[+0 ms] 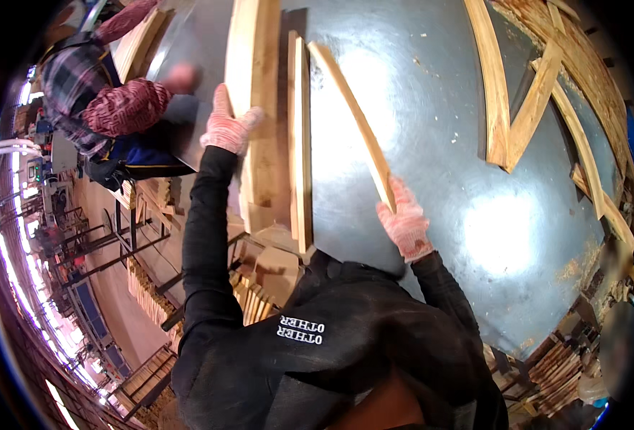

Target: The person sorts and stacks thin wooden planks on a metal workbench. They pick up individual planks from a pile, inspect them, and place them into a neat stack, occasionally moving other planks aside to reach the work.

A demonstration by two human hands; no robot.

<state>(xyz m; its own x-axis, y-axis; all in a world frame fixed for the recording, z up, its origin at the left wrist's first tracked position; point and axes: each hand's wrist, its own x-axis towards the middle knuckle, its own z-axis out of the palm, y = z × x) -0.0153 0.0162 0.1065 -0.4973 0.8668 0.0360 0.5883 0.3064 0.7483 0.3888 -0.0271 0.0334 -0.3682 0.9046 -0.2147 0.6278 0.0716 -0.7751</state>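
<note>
My left hand [229,126], in a pink-and-white knit glove, grips the left edge of a thick pale wooden board [263,165], its thumb over the top face. That board lies lengthwise on a grey metal table [431,129]. My right hand [406,222], gloved alike, is closed round the near end of a thin wooden strip [353,107]. The strip slants away to the far left, toward two narrow wooden strips [301,143] standing side by side between it and the thick board. My right fingers are partly hidden beneath the strip.
At left, a co-worker [80,100] in a plaid shirt stands by the table with pink sleeves and a blurred hand. Several boards [496,86] lie at far right, some crossing, near a rough wooden sheet [582,64]. Stacked wood pieces [147,294] sit on racks below left.
</note>
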